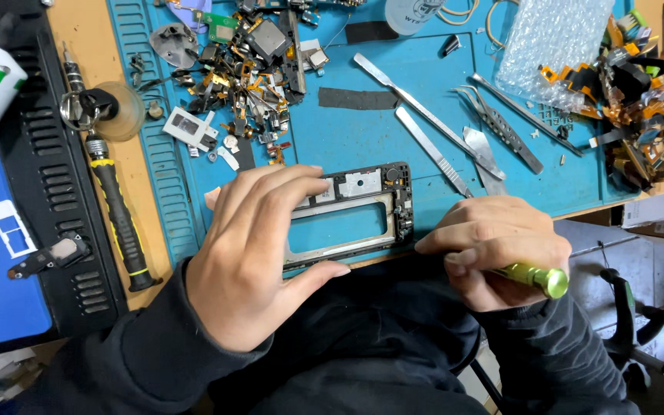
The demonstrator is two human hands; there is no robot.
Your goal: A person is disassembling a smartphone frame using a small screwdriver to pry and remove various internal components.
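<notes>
Dark sleeves run up from the bottom edge to both hands, which meet over a phone frame (363, 211) lying at the near edge of a blue mat (363, 131) on the worktop (86, 38). Left hand (259, 250) lies spread over the left part of the frame, fingers across its top edge and thumb pressed against its lower edge, pinning it flat. Right hand (493, 246), just right of the frame, is curled closed around a green-handled screwdriver (539, 278) whose round end sticks out to the right; its tip is hidden under the fingers. Beyond the frame, toward its right, lie flat metal pry tools (424, 107) and tweezers (501, 127), with a bubble-wrap bag (551, 42) farther back. Beyond the frame on the left sits a heap of small phone parts (251, 69). Well left of the frame, off the mat, a black and yellow screwdriver (117, 207) rests on the bare wood.
</notes>
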